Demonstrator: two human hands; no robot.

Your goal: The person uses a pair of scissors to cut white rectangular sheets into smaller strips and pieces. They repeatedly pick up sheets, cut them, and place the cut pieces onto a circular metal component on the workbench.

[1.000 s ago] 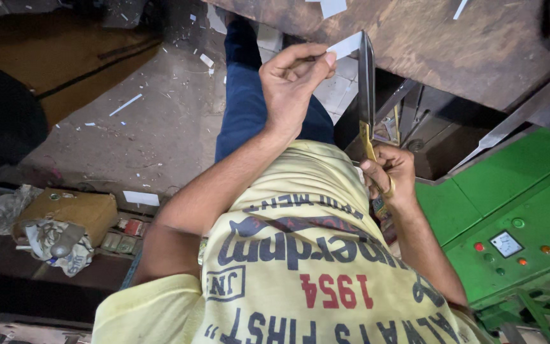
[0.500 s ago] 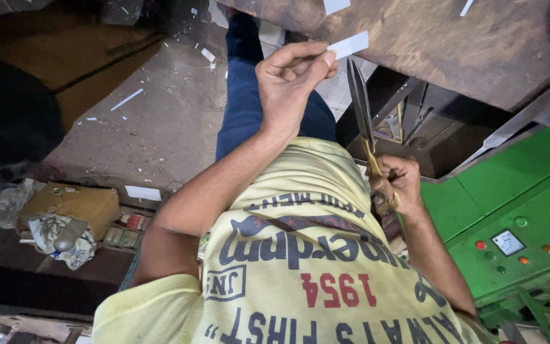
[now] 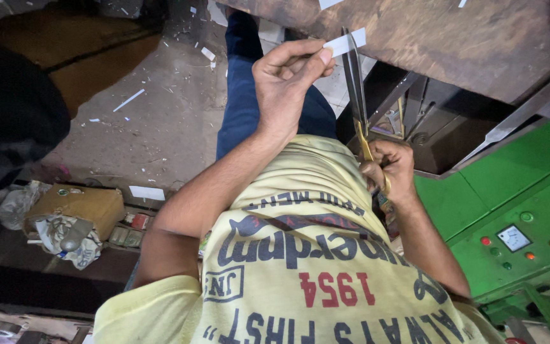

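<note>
My left hand (image 3: 282, 86) is raised in front of my blue trousers and pinches a small white paper strip (image 3: 345, 42) between thumb and fingers. My right hand (image 3: 391, 169) is closed around the yellow handles of long scissors (image 3: 355, 83). The dark blades point up and away from me, with their tips right beside the strip. I cannot tell whether the blades touch the paper. My yellow printed shirt (image 3: 300, 267) fills the lower middle of the view.
A rusty brown metal tabletop (image 3: 453, 38) spans the upper right. A green machine (image 3: 510, 191) with a small meter and coloured buttons stands at the right. Paper scraps lie on the concrete floor (image 3: 154, 121). At the left sit a cardboard box (image 3: 81, 204) and a crumpled bag (image 3: 65, 236).
The scissors have tilted and moved left, bringing the blade tips up to the paper strip. My left hand keeps the strip in nearly the same place.
</note>
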